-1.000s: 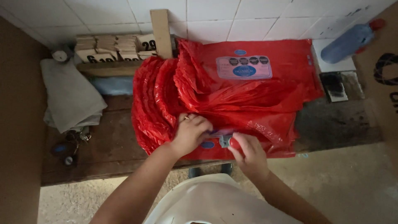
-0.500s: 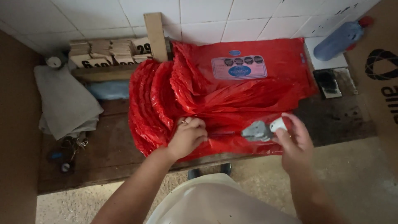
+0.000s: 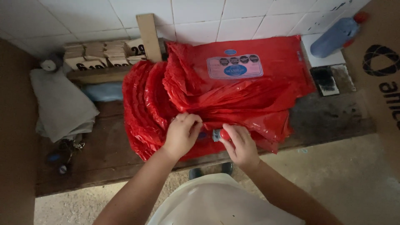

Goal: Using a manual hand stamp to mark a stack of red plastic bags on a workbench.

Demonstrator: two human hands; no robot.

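Observation:
A thick stack of red plastic bags (image 3: 233, 89) lies on a dark wooden bench (image 3: 108, 154), its left part folded back into a bunched roll. My left hand (image 3: 181, 134) presses down on the folded bags near the front edge, fingers curled over the plastic. Just to its right, my right hand (image 3: 239, 143) is closed around a small red-and-grey tool (image 3: 219, 134) held against the bags. The top bag at the back carries a pale label with blue ovals (image 3: 234, 66).
A folded grey cloth (image 3: 62, 106) and a bunch of keys (image 3: 62, 152) lie at the left. Numbered cards (image 3: 100, 54) and an upright wooden strip (image 3: 149, 37) stand against the tiled wall. A blue bottle (image 3: 335, 35) and a cardboard box (image 3: 381, 71) are at the right.
My right hand, which had swung out to the right with the small tool, has come back in beside my left hand at the bags' front edge. My left hand stayed on the bags.

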